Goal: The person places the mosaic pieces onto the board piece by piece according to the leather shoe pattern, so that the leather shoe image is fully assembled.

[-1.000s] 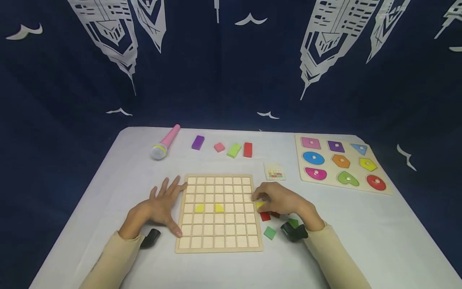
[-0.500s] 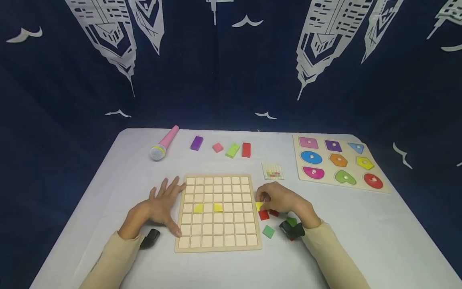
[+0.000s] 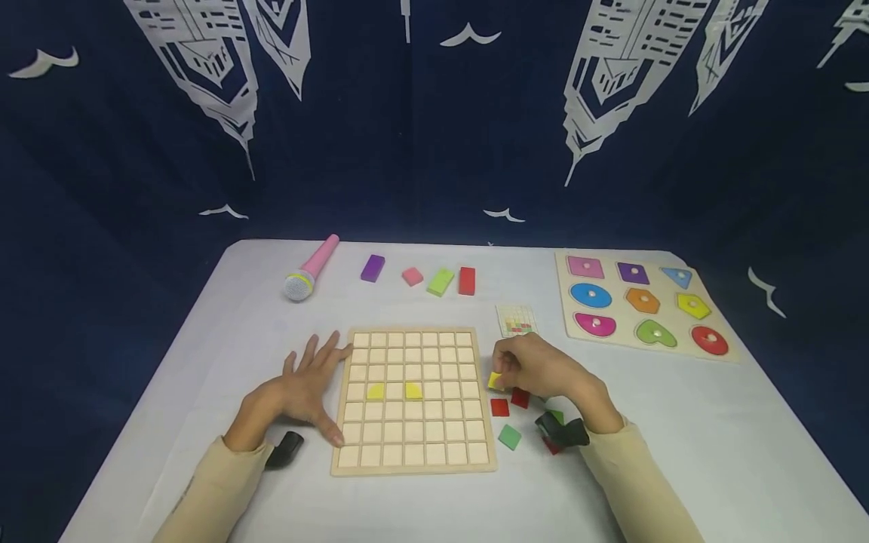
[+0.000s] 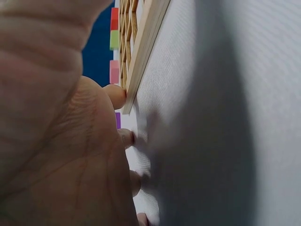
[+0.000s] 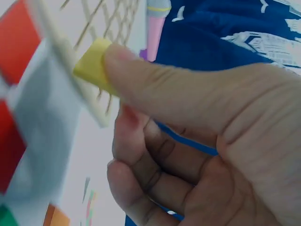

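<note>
Head view: white bench (image 3: 679, 422); on it, wooden grid board (image 3: 413, 400) holding two yellow pieces. Left hand (image 3: 299, 388), fingers spread flat on the bench, fingertips touching the board's left edge. Right hand (image 3: 543, 371), just beside the board's right edge, pinching a yellow tile (image 3: 495, 380) above loose red and green tiles.

The right hand (image 3: 543, 373) covers most of the yellow piece (image 3: 495, 380); its shape cannot be determined. The small card (image 3: 517, 320) print is too small to read. The red pieces (image 5: 14, 89) are blurred and cropped in the right wrist view.
</note>
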`<state>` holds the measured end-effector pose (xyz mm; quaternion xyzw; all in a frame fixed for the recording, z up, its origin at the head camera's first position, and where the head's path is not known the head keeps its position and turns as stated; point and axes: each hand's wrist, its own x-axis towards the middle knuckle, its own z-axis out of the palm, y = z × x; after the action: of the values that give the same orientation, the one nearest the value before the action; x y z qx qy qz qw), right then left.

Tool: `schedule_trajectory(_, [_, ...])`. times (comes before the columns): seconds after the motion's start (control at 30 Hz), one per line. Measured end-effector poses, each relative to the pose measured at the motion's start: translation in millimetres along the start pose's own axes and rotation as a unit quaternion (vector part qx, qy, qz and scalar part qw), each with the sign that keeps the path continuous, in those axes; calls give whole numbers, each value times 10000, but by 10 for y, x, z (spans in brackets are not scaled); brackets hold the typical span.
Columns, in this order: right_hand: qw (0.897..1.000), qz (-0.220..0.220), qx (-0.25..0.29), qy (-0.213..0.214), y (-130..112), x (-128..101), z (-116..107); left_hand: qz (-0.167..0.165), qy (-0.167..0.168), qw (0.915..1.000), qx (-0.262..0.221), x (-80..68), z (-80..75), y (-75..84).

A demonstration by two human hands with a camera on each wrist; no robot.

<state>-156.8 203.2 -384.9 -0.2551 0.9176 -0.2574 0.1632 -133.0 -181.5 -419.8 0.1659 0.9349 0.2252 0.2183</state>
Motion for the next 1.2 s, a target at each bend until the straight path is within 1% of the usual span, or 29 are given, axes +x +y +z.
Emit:
schedule_trajectory(0.13, [9992, -389, 113, 7, -124, 17, 60, -19, -32, 10000, 24, -6, 12, 14])
schedule_trajectory(0.27, [9969, -778, 138, -50, -330, 155, 167, -9, -16, 10000, -6, 3, 7, -1])
schedule_trajectory(0.37, [9952, -973, 72, -107, -496, 291, 255, 27, -26, 10000, -56, 14, -7, -10])
schedule_trajectory(0.47, [9940, -1079, 4, -157, -634, 421, 345, 63, -42, 9999, -67, 33, -12, -24])
schedule_trajectory(0.67, [9904, -1331, 26, -384, -784, 639, 503, 111, -88, 9999, 23, 76, -16, -38])
schedule_trajectory(0.8, [9902, -1318, -57, -466, -825, 712, 569, 79, -109, 9999, 60, 94, -22, -20])
schedule_trajectory(1.0, [9915, -1138, -159, -610, -908, 717, 675, 2, -150, 9998, 102, 69, -18, -2])
schedule_trajectory(1.2, [9919, -1055, -453, -534, -985, 706, 761, -51, -104, 9999, 36, 22, -17, 3])
